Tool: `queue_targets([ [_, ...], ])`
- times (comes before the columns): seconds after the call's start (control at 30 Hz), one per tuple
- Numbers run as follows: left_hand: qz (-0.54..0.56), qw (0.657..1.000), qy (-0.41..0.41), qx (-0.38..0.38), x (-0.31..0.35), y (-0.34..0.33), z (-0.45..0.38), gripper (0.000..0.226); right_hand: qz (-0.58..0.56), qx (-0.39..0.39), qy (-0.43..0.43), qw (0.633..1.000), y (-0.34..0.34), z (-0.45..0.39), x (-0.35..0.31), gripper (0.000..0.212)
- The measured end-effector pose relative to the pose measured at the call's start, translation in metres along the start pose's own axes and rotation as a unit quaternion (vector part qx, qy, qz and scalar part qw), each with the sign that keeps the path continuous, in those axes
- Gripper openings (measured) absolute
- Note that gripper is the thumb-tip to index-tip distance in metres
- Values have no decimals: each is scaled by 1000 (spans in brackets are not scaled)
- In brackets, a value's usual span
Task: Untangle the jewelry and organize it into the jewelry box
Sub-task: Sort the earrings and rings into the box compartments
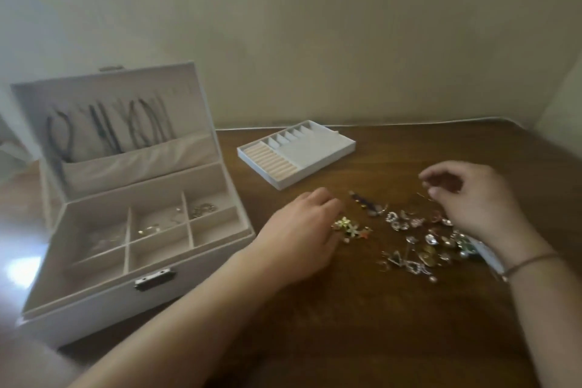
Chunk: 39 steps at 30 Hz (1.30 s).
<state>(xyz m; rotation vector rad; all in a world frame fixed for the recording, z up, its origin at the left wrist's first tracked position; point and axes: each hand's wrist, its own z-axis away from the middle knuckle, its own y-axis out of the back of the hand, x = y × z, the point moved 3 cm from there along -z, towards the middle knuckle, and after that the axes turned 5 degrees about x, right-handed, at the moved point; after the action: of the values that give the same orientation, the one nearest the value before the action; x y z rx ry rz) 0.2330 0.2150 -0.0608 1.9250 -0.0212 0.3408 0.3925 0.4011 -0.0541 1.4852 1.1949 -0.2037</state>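
The jewelry pile [419,239] is spread on the dark wooden tabletop [362,324], between the two hands and mostly under the right one, well apart from the open jewelry box [132,230] that stands at the left edge. The left hand [302,233] is laid low over the tabletop with its fingers curled down onto a small flowered piece [349,227] at the pile's left fringe; whether that piece is actually pinched cannot be told, since the fingertips are blurred. The right hand [469,198] is held just above the far right part of the pile with thumb and forefinger drawn close together, seemingly on a fine hook or wire that is too small to be made out. The pile's long run is seen to go from the far middle, where a purple piece [362,200] lies, toward the near right by the right wrist. The box lies to the left of both hands, so the left hand is judged the nearer one for any carry to its compartments, a few of which already hold small pieces. A removed insert tray [330,148] is set farther back, beyond the pile, roughly between the hands. The sorting is judged to be only partly done.
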Motion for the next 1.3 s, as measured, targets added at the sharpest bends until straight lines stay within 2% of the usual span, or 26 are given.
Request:
queue_targets([
  [0.1,22,999,34,-24,-4,-23,-12,40,33,-19,-2,999,3,-1,3,24],
  [0.27,94,992,85,-20,-18,-34,-18,33,45,-14,20,999,8,-1,-1,16],
  [0.43,132,987,88,-18,-19,-42,-15,34,45,33,0,998,30,-8,10,15],
  [0.6,174,979,104,14,-24,-40,-9,18,23,77,-43,996,49,-12,28,14],
  [0.67,213,968,125,48,-26,-38,-7,17,45,50,-67,995,53,-13,33,14],
  [0.73,240,957,140,84,-26,-37,-6,18,82,-9,-81,993,50,-12,34,15],
  [0.87,276,937,160,146,-26,-34,-3,22,124,-78,-33,989,31,-7,20,13],
  [1.0,258,941,166,144,-26,-35,-4,26,153,-82,23,985,6,-2,5,16],
  [1.1,242,947,163,136,-26,-36,-4,32,189,-147,81,968,-16,6,-11,26],
  [1.17,234,951,158,129,-26,-36,-3,36,243,-183,63,950,-14,8,-11,35],
  [1.3,219,960,123,121,-26,-37,-3,26,257,-137,-65,954,26,1,18,40],
])
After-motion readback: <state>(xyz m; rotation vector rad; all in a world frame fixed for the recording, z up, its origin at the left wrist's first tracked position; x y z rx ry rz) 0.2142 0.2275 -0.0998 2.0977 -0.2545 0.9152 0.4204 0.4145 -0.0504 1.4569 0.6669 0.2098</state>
